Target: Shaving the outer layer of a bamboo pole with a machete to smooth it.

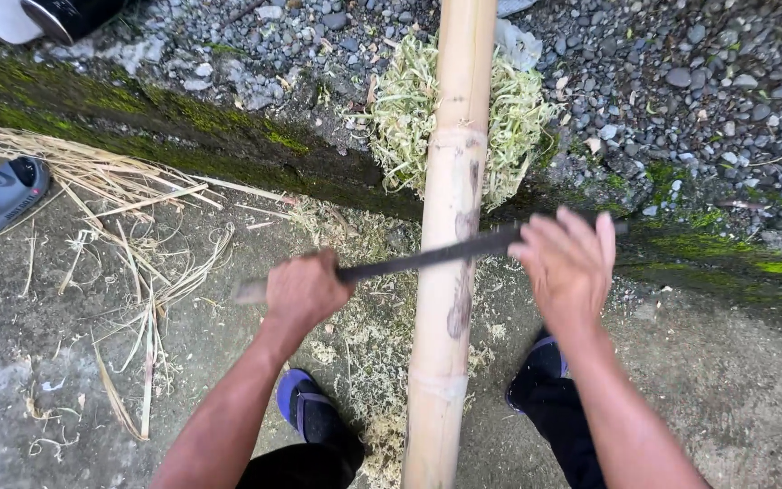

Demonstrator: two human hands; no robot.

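Bamboo pole (pixel 450 226) runs straight up the middle of the head view, from btwn the person's legs out over the mossy kerb (pixel 183 122) to the gravel (pixel 708 81) beyond. Dark blade (pixel 427 258) lies flat across the pole, roughly at right angles, touching its face just above a dark scraped patch. Left hand (pixel 303 292) sits left of the pole, fist wrapped tight round the blade's handle end, pale tip poking out past the knuckles. Right hand (pixel 567 267) is on the other side, right of the pole, fingers spread and pressed down over the blade's far end; palm not visible, so can't tell whether it's a full grip or just a press. Pole sits btwn the two hands, near equal gap each side. Heap of pale green shavings (pixel 405 118) piled round the pole at the kerb, finer scrapings on the concrete floor (pixel 735 389) underneath. Dry strips (pixel 128 195) scattered left. Blue sandals (pixel 305 407) either side of the pole; another person's grey shoe (pixel 2 195) at far left edge.
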